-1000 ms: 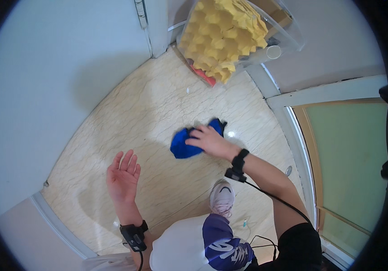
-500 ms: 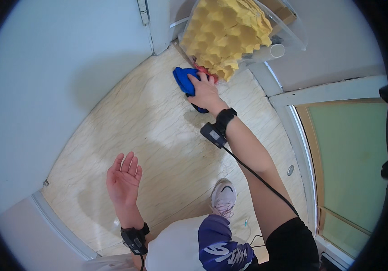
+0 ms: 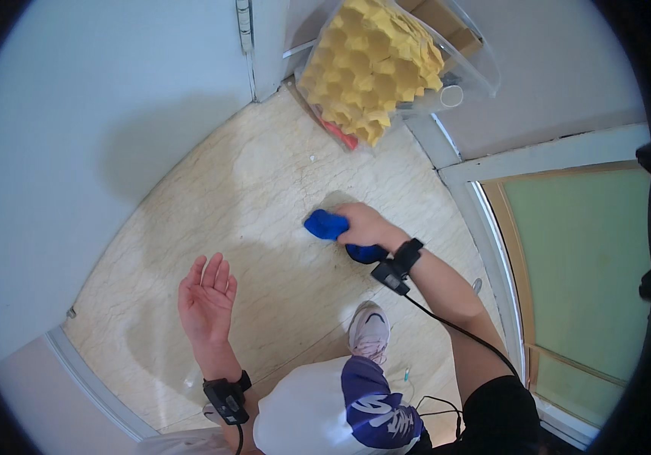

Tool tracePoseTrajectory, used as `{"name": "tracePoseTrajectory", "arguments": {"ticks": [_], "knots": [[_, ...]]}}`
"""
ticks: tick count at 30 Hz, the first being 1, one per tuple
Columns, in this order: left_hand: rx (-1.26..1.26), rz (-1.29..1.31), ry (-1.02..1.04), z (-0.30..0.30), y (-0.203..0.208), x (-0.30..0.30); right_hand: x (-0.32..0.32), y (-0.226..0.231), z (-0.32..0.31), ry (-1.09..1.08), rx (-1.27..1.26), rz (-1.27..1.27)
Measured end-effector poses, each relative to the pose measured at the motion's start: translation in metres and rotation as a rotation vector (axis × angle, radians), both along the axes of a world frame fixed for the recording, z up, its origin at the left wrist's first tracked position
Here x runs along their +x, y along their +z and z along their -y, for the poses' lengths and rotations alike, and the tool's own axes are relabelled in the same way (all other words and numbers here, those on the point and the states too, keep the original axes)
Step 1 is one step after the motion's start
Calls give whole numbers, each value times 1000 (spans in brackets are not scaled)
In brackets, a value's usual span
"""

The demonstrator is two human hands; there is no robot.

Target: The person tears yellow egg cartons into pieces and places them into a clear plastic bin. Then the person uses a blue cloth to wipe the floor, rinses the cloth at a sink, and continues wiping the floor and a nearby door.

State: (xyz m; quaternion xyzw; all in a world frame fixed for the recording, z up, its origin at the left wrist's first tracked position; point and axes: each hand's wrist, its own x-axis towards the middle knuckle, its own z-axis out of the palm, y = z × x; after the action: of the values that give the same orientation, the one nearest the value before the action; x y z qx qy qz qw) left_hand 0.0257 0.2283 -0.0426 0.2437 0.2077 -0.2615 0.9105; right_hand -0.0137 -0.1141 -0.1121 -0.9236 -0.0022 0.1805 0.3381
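My right hand (image 3: 367, 224) presses a bunched blue cloth (image 3: 325, 225) flat against the beige marble floor (image 3: 265, 189), near the middle of the room. The cloth sticks out to the left of my fingers and again under my wrist. My left hand (image 3: 206, 298) hovers over the floor lower left, palm up, fingers spread, holding nothing. Both wrists carry a black band with a small device, and a cable runs from the right one.
A clear plastic bin (image 3: 477, 68) of yellow foam pieces (image 3: 371, 68) leans in the far corner by a door frame (image 3: 253, 45). A green glass door (image 3: 591, 273) stands on the right. My pale shoe (image 3: 369, 332) rests on the floor below the cloth.
My right hand drew the blue cloth back from the foot of the foam bin toward me, to mid-floor. The left hand stayed put.
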Motion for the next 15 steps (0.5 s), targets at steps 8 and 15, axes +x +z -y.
{"name": "tracePoseTrajectory", "arguments": {"ticks": [8, 15], "knots": [[21, -47, 48, -15, -5, -7, -45, 3, -11, -47, 41, -47], [16, -3, 22, -3, -6, -2, -98, -16, -93, 89, -348, 178]]}}
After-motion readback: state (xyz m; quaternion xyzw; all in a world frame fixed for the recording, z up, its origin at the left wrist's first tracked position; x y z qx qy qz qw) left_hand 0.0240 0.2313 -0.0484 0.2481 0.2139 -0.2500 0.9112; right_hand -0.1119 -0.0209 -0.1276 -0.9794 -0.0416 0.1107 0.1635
